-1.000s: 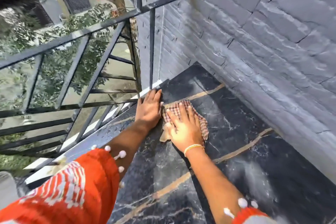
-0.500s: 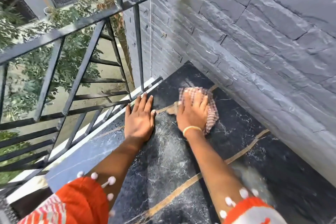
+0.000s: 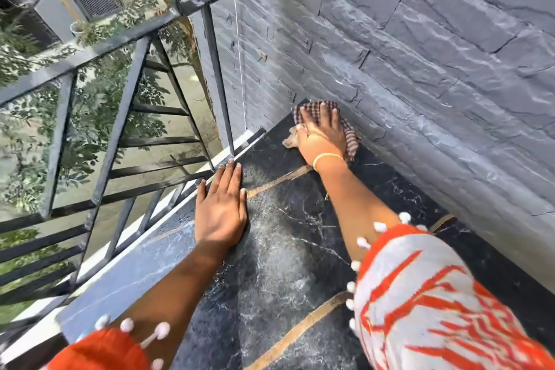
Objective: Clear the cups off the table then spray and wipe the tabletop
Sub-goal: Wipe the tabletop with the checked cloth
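The tabletop (image 3: 288,249) is black marble with white veins and gold bands. My right hand (image 3: 322,137) presses a red-and-white checked cloth (image 3: 350,138) flat onto the far corner of the top, close to the grey stone wall. Its fingers lie straight over the cloth. My left hand (image 3: 220,209) rests palm down on the marble near the left edge, fingers straight and together. No cups and no spray bottle are in view.
A grey stone-tile wall (image 3: 420,69) runs along the right and far sides of the top. A black metal railing (image 3: 126,117) stands just past the left edge, with trees and a drop beyond. Wet streaks shine on the marble's middle.
My right hand has slid the cloth away from me, from the middle of the top into the far corner by the wall. My left hand stays planted on the marble.
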A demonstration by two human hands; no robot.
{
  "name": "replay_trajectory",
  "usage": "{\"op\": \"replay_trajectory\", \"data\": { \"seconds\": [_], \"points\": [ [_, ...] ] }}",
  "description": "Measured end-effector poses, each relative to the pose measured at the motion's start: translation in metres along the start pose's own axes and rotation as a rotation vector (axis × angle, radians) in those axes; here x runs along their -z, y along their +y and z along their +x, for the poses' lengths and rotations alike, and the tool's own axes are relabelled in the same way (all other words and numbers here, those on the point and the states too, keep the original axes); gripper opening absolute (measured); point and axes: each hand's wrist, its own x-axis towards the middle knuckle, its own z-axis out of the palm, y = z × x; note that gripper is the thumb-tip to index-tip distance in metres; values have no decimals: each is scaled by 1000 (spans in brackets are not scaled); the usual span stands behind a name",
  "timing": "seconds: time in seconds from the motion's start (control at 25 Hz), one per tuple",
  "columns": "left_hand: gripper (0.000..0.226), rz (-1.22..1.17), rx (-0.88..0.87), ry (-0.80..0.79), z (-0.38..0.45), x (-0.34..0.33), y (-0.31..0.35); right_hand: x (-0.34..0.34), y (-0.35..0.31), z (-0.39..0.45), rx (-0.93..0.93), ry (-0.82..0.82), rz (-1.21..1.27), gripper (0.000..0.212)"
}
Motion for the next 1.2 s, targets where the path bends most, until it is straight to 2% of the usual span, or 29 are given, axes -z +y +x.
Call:
{"op": "replay_trajectory", "data": {
  "seconds": [0.12, 0.28, 0.36, 0.44, 0.48, 0.68, 0.84, 0.96, 1.04, 1.2],
  "points": [
    [56, -2, 8, -9, 1, 0, 2, -6, -10, -15, 10, 27, 53, 54],
    [59, 20, 3, -29, -1, 0, 0, -32, -35, -96, 407, -13, -124, 56],
    [62, 45, -9, -30, -1, 1, 1, -36, -36, -108, 472, -35, -128, 54],
    [61, 48, -4, -23, 0, 3, 2, -32, -34, -89, 471, 21, -196, 55],
    [61, 47, -1, -23, 1, 3, 3, -29, -32, -72, 435, 39, -213, 55],
    [60, 42, 8, -15, 1, 2, 2, -11, -24, 7, 65, 62, 9, 55],
    [60, 31, 12, 2, -2, 3, 3, -19, -29, 0, -188, 188, 68, 58],
    [61, 43, 8, -4, -1, 5, 4, -16, -32, -3, -346, 149, 112, 60],
    [61, 48, 10, 3, 0, 5, 5, -14, -32, -3, -227, 143, 28, 59],
    [62, 55, 9, -21, -2, 5, 4, -34, -34, -25, 482, 21, -322, 59]
  ]
}}
